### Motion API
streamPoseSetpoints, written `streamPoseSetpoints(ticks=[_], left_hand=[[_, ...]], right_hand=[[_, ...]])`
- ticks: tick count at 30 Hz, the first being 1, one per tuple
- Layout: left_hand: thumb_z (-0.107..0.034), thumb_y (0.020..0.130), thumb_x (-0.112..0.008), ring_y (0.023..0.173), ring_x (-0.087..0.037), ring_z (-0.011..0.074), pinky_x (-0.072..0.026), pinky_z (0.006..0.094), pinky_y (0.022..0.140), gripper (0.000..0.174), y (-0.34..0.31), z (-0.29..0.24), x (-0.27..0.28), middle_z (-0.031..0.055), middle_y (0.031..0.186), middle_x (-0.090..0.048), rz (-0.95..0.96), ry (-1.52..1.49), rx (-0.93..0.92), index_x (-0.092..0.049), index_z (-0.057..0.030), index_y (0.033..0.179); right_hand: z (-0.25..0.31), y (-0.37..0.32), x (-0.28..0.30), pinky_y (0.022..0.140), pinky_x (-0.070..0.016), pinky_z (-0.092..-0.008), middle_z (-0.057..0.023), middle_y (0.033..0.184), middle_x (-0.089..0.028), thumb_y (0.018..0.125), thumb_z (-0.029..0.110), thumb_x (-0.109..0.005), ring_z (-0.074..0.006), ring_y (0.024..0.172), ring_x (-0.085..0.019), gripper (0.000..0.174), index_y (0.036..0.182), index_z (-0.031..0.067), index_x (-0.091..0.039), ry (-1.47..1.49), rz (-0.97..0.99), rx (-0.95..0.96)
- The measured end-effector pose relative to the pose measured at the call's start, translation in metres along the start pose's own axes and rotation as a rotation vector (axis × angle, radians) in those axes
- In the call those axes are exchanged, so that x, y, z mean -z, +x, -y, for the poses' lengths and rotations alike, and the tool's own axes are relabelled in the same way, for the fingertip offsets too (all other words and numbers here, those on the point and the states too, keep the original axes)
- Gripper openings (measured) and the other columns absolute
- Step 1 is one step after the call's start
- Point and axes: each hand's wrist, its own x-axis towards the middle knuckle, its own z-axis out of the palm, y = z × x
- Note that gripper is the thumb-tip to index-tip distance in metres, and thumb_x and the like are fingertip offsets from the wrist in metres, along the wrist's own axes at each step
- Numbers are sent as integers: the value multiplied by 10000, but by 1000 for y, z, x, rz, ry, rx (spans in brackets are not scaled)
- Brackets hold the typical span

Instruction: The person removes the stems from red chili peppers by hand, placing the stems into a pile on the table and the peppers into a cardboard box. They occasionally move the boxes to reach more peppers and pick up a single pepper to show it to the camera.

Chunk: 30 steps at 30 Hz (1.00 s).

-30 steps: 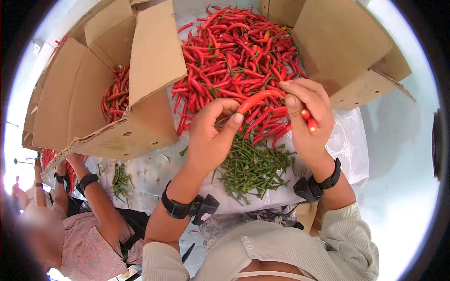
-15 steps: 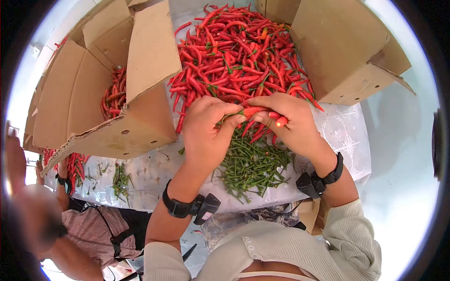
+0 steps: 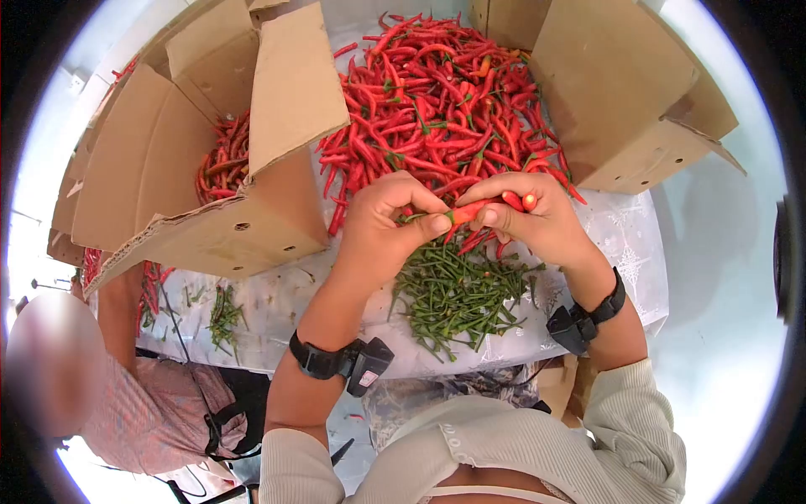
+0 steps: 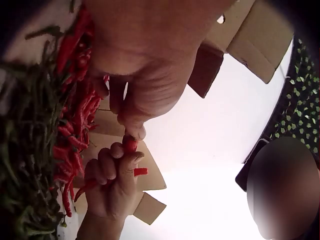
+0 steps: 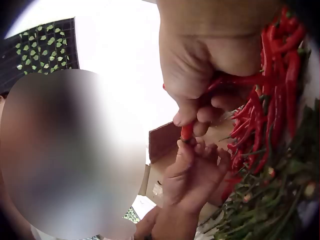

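Between my two hands is a red chili pepper [image 3: 472, 211] with its green stem end toward the left. My left hand [image 3: 382, 227] pinches that stem end between thumb and forefinger. My right hand [image 3: 550, 227] grips the pepper's body close beside the left fingertips. Cut-looking ends of more red chilies [image 3: 530, 202] poke out from the right hand's curled fingers. Under the hands lies a heap of loose green stems [image 3: 457, 298]. Beyond them spreads a large pile of red chilies [image 3: 445, 109], some with green stems. The left wrist view shows the right fingers [image 4: 107, 165] wrapped round the peppers.
An open cardboard box [image 3: 210, 231] on the left holds red chilies [image 3: 227, 160]. Another cardboard box [image 3: 625, 92] stands at the right. Both rest on a patterned, plastic-covered table [image 3: 617, 227]. At the lower left sits another person [image 3: 168, 412], near a small bunch of stems [image 3: 224, 319].
My right hand has come in from the pepper's far end to grip it near my left hand. The left hand keeps its pinch at the stem end. The neighbouring person has shifted.
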Motion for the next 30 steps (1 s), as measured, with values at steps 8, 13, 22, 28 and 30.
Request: streamPoseSetpoints(ticks=[8, 13, 22, 28, 30], left_hand=[[-109, 743, -788, 854, -577, 151, -459, 304, 776, 203, -2, -11, 2, 43, 892, -595, 111, 154, 2, -646, -35, 867], [-213, 738, -822, 913, -580, 144, -469, 305, 805, 334, -4, -6, -15, 45, 943, -599, -55, 75, -34, -622, -29, 932], [-110, 873, -693, 812, -551, 81, -439, 236, 736, 144, -1, -17, 2, 13, 891, -609, -134, -144, -75, -636, -29, 977], [-41, 877, -661, 923, -584, 102, -469, 259, 857, 238, -5, -80, -2, 33, 1005, -640, -251, -835, -221, -605, -46, 1108], [-109, 884, -660, 987, -567, 153, -472, 319, 896, 265, -1, -101, -3, 35, 1015, -618, -215, -1030, -264, -592, -75, 1139]], right_hand=[[9, 3, 8, 625, -460, -211, -55, 1032, -695, 916, 171, -639, -48, 726, -547, 277, 1146, 17, -631, 192, -52, -7], [0, 3, -4, 785, -471, -252, -32, 976, -646, 872, 91, -669, -100, 894, -582, 248, 1100, 4, -627, -69, -139, 239], [-5, 5, -11, 671, -470, -238, -25, 808, -660, 922, 205, -639, -84, 711, -595, 214, 953, -6, -663, 2, -383, 341], [-26, 18, 16, 616, -453, -229, -15, 727, -621, 939, 239, -614, -77, 649, -576, 252, 925, -10, -657, -204, -714, 252], [-36, 20, 16, 599, -449, -233, -11, 698, -603, 940, 244, -613, -76, 630, -568, 258, 912, -9, -652, -212, -683, 249]])
